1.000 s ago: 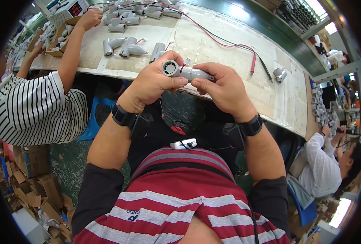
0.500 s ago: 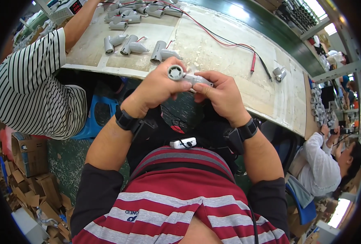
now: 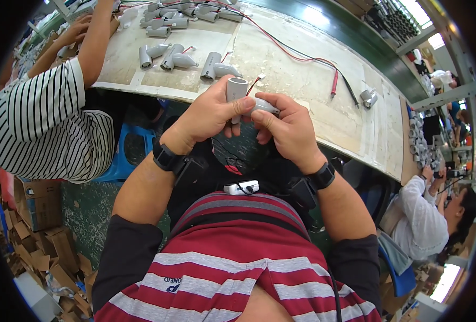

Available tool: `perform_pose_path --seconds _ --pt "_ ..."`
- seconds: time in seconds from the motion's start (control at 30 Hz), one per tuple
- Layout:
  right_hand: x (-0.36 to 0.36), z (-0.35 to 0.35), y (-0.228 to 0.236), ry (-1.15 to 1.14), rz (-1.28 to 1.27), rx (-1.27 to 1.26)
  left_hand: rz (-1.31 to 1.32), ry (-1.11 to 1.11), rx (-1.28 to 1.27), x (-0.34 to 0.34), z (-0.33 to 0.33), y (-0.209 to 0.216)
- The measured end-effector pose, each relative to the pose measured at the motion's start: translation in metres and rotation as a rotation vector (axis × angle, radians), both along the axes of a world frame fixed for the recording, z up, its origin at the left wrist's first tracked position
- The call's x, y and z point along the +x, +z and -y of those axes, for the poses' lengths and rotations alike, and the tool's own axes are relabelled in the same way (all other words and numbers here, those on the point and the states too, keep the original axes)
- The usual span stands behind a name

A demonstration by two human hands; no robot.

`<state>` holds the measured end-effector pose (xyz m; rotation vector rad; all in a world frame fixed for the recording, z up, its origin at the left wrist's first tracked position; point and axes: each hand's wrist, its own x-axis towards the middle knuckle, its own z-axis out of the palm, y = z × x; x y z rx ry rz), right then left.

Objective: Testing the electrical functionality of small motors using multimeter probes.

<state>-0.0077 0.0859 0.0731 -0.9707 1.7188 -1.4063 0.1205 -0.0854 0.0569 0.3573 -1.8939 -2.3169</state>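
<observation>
Over the near edge of the table, my two hands hold a grey plastic housing (image 3: 237,90), a short tube with a tapered side arm. My left hand (image 3: 208,111) is closed around the tube, thumb across its front. My right hand (image 3: 292,122) pinches the tapered arm between thumb and fingers. A thin red wire (image 3: 255,84) sticks up from between tube and arm. The tube stands nearly upright with an open end on top. Beyond my hands lie three similar housings (image 3: 212,65) with tapered arms.
A heap of grey housings (image 3: 187,13) lies at the far left. A red test probe (image 3: 333,90) and a black probe (image 3: 351,95) rest on the worktable (image 3: 289,75), a small grey part (image 3: 368,97) to their right. A person in a striped shirt (image 3: 39,118) works at left.
The housing has turned in my hands: its round vented end faced up before, now the tube's side and open rim show. The red wire has come into view. The neighbour's arm has shifted left.
</observation>
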Motion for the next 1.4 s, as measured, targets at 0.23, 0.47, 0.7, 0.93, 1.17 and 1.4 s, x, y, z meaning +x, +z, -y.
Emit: perform_pose_path --seconds 0.23,0.47,0.7,0.93,1.17,1.4 --pt "-0.006 0.001 -0.006 -0.006 -0.005 -0.031 -0.016 0.077 0.201 -0.010 -0.007 -0.012" --pt "-0.005 -0.001 0.016 0.017 0.043 0.100 -0.062 0.101 0.078 -0.008 -0.009 -0.010" --pt "-0.020 -0.016 0.025 -0.081 -0.236 -0.153 0.001 0.341 0.383 0.004 0.030 -0.019" --pt "-0.007 0.006 0.032 0.096 -0.618 -0.221 0.079 0.188 0.486 -0.001 0.002 0.004" --pt "0.000 0.005 0.027 0.013 -0.599 -0.245 0.116 0.169 0.540 -0.001 -0.005 0.007" --pt "-0.003 -0.002 0.013 0.077 -0.545 -0.318 0.114 0.177 0.488 -0.002 -0.010 0.009"
